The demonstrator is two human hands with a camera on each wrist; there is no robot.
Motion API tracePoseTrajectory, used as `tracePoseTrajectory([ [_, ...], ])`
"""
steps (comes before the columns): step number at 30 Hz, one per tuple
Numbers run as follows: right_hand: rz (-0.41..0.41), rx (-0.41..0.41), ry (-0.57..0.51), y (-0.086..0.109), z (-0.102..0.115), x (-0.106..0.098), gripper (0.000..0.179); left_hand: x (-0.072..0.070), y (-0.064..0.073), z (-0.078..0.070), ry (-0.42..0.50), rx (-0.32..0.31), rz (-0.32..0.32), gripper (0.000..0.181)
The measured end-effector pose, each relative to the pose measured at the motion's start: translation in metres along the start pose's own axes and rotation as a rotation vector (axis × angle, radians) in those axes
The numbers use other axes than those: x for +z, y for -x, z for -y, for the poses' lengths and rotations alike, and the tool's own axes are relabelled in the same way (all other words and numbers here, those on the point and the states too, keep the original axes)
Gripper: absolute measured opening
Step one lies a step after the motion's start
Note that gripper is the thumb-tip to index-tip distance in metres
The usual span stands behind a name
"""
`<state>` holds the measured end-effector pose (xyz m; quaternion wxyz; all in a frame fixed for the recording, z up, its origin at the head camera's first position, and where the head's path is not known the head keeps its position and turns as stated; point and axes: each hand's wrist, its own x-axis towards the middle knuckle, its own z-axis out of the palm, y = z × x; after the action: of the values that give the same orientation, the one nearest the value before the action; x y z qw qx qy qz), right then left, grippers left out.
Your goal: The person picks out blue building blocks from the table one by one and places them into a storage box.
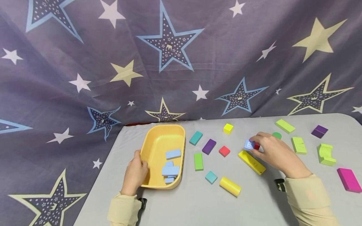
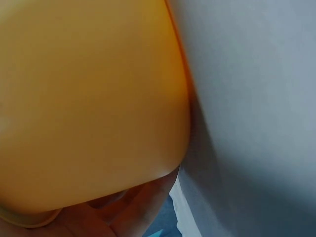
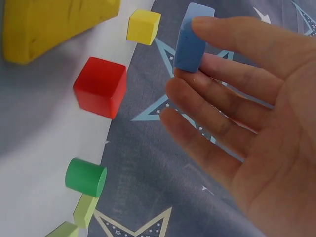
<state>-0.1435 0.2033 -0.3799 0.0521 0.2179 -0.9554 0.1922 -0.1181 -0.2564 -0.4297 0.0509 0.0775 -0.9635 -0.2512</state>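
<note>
My left hand grips the left rim of a yellow plastic tub, thumb over the edge and fingers outside. Several light blue blocks lie inside the tub near its right wall. In the left wrist view the tub's outer wall fills most of the picture. Between thumb and fingers, my right hand pinches a light blue block, held off the table in the right wrist view. A red cube sits close by, partly hidden behind the hand in the head view.
Around the right hand lie a long yellow block, a yellow cylinder, a small red block and a green cylinder. Lime blocks and a magenta block are farther right. A star-patterned cloth hangs behind the table.
</note>
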Motion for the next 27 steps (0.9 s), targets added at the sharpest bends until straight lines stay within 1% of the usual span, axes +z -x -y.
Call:
tracePoseTrajectory([
  [5, -0.007, -0.010, -0.013, -0.003, 0.004, 0.002, 0.030, -0.001, 0.001, -0.001, 0.001, -0.008, 0.003, 0.046],
  [10, 0.031, 0.037, -0.028, -0.008, 0.011, 0.002, 0.032, -0.001, 0.002, -0.002, 0.005, -0.014, 0.008, 0.045],
  [13, 0.045, 0.049, -0.025, -0.010, 0.014, 0.003, 0.033, -0.002, 0.002, -0.002, 0.006, -0.012, 0.012, 0.045],
  [22, 0.001, 0.024, -0.060, -0.019, 0.021, 0.002, 0.030, -0.002, 0.002, -0.001, 0.003, -0.008, 0.001, 0.045],
  [27, 0.014, 0.030, -0.074, -0.022, 0.026, 0.001, 0.032, -0.002, 0.001, -0.003, 0.013, -0.005, 0.002, 0.045],
])
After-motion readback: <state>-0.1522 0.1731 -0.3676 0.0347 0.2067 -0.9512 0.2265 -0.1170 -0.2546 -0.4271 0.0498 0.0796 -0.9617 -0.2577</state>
